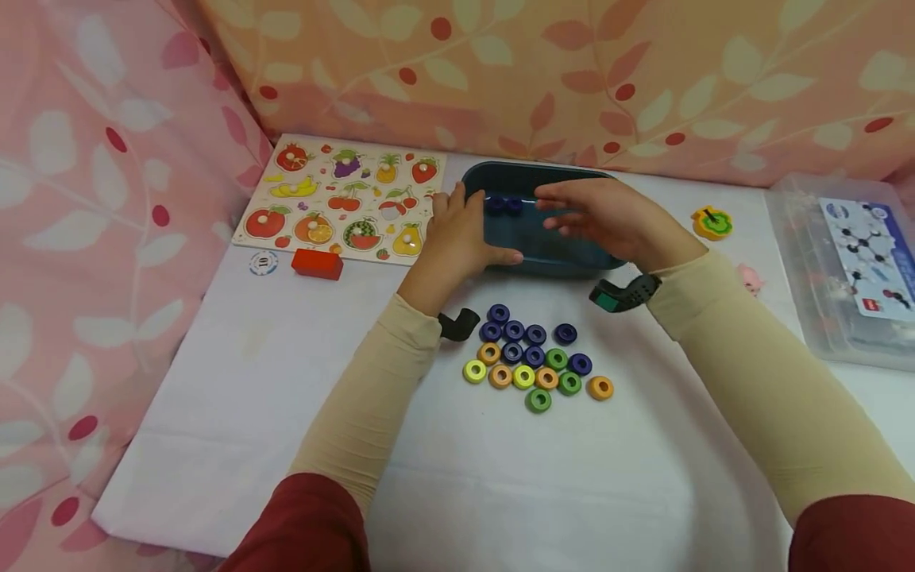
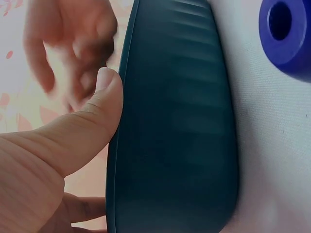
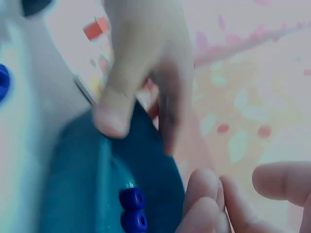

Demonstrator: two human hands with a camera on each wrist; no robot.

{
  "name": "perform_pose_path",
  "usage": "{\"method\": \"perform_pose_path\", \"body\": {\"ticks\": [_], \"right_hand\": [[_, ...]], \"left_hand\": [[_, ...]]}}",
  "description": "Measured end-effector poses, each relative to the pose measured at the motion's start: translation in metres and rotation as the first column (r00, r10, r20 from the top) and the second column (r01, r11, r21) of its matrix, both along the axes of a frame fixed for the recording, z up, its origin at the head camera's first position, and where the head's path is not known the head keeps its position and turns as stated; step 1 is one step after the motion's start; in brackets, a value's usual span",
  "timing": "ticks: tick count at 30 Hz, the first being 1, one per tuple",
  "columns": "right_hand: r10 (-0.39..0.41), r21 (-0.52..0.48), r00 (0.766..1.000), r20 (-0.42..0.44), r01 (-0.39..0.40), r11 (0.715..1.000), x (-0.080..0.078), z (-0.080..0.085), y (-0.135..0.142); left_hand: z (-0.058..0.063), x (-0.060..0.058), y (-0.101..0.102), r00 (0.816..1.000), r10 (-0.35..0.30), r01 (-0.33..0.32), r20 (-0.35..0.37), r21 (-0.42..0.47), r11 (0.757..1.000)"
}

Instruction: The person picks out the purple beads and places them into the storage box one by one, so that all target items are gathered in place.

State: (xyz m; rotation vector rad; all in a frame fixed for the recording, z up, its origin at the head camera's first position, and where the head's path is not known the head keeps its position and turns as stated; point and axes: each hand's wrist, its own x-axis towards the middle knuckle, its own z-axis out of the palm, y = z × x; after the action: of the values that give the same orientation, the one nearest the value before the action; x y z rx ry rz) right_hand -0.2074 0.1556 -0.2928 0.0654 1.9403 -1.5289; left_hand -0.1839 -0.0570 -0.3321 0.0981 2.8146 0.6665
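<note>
A dark teal plastic tub (image 1: pixel 565 242) stands at the back of the table. My left hand (image 1: pixel 455 242) holds its left end, the thumb lying on the near rim in the left wrist view and the fingers on the other side. Inside the tub, two dark blue rings (image 3: pixel 132 209) sit side by side. Over the tub's right part hovers my right hand (image 1: pixel 611 218), fingers loosely bent, nothing seen between them. In front of the tub lie several small rings: dark blue (image 1: pixel 534 334), green (image 1: pixel 569 383), yellow (image 1: pixel 523 376) and orange (image 1: pixel 601 388).
A fruit puzzle board (image 1: pixel 343 202) lies left of the tub, with a red block (image 1: pixel 318 264) and a poker chip (image 1: pixel 264 262) before it. To the right are a green-and-orange toy (image 1: pixel 712 223), a pink figure (image 1: pixel 750 279) and a clear plastic case (image 1: pixel 843 270). Patterned curtain (image 1: pixel 500 79) hangs behind.
</note>
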Motion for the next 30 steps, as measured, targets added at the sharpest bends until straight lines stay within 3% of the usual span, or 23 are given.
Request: {"method": "perform_pose_path", "body": {"ticks": [6,12,16,23,30], "right_hand": [[0.092,0.104,0.991,-0.094,-0.082,0.991,0.055,-0.002,0.021],[0.132,0.237,0.988,-0.079,-0.11,0.965,0.087,-0.025,0.035],[0.138,0.274,0.989,-0.045,-0.121,0.954,0.096,-0.044,0.04],[0.166,0.319,0.985,-0.041,-0.145,0.937,0.096,-0.071,0.039],[0.137,0.22,0.988,0.065,-0.148,0.964,0.093,-0.079,0.039]], "left_hand": [[0.0,0.0,-0.002,1.0,0.019,-0.019,0.005,0.001,1.0],[0.0,-0.001,-0.001,1.0,0.022,-0.022,0.016,0.008,1.0],[0.0,-0.001,0.0,1.0,0.018,-0.018,0.018,0.01,1.0],[-0.002,-0.003,0.0,1.0,0.012,-0.012,0.02,0.002,1.0],[-0.002,-0.004,0.001,1.0,0.012,-0.012,0.021,-0.009,1.0]]}}
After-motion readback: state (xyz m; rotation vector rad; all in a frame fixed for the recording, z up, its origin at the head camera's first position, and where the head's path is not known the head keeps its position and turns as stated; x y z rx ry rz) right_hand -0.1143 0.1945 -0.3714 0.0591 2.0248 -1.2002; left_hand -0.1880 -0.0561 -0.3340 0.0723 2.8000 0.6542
